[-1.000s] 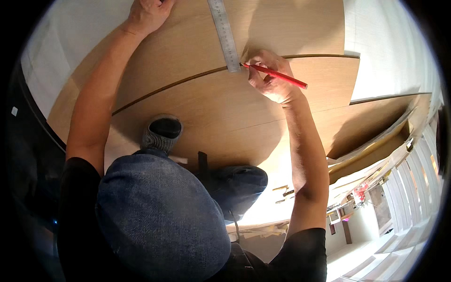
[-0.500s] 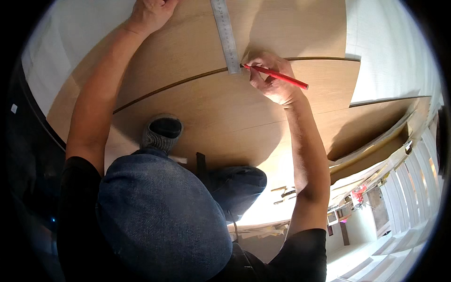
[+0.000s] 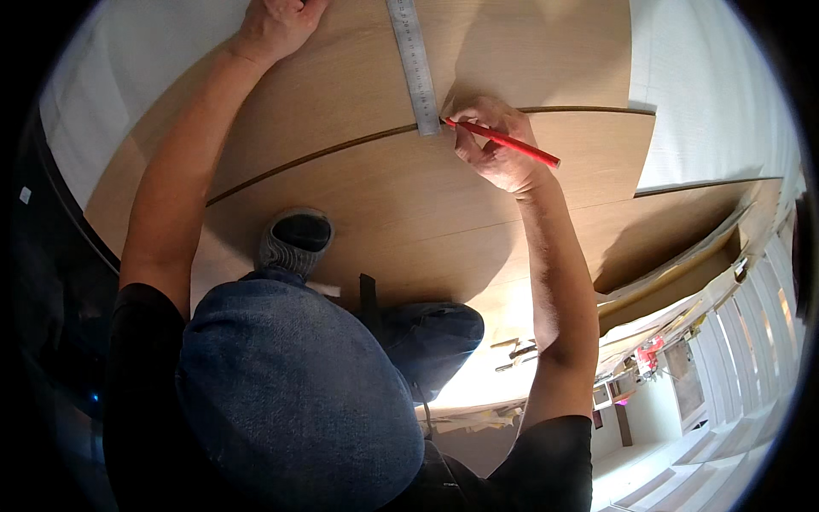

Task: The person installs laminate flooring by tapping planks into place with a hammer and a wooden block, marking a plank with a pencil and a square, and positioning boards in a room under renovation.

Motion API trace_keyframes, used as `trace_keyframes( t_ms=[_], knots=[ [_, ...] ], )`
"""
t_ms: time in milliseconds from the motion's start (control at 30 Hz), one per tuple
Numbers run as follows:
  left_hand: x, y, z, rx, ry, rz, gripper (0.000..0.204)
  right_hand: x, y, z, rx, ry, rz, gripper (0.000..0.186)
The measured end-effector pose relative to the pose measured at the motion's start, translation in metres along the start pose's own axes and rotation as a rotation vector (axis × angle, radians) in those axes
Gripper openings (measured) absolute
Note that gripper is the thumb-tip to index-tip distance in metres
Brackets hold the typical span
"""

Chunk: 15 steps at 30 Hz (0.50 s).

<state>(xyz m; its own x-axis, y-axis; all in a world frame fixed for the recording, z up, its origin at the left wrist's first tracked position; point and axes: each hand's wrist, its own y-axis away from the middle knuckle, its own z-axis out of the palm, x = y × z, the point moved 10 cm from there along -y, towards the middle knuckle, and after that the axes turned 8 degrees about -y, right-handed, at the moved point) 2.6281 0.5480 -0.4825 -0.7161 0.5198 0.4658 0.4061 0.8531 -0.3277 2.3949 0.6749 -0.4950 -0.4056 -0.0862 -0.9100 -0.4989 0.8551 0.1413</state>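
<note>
A red pencil (image 3: 512,147) is pinched in my right hand (image 3: 495,141), its tip down on the wood-look plank beside the end of a steel ruler (image 3: 414,68). That ruler lies across the upper plank (image 3: 333,94), its near end just over the dark seam. Below the seam lies another wood-look plank (image 3: 401,188). My left hand (image 3: 280,30) rests at the top of the view near the upper plank, its fingers curled and partly cut off by the picture's edge. What they hold, if anything, is hidden.
My socked foot (image 3: 297,237) and jeans-clad knee (image 3: 299,384) are on the laid planks. White sheeting (image 3: 708,94) stretches beyond the planks at right. An open cardboard box (image 3: 674,294) and some small tools (image 3: 518,354) lie at right. A dark strip (image 3: 368,299) lies between my legs.
The view has shifted very slightly. Both hands, the ruler and the pencil stay in practically the same places.
</note>
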Motion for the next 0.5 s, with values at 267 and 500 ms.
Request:
trace_keyframes(
  t_ms=[267, 500],
  knots=[
    [0.0005, -0.0006, -0.0007, 0.019, -0.032, 0.01, 0.024, -0.0043, -0.0006, -0.002, 0.044, 0.029, -0.04, 0.02],
    [-0.0022, -0.0017, 0.0016, -0.004, 0.004, -0.041, 0.024, -0.0003, 0.0006, 0.001, -0.007, 0.048, -0.002, 0.022]
  ],
)
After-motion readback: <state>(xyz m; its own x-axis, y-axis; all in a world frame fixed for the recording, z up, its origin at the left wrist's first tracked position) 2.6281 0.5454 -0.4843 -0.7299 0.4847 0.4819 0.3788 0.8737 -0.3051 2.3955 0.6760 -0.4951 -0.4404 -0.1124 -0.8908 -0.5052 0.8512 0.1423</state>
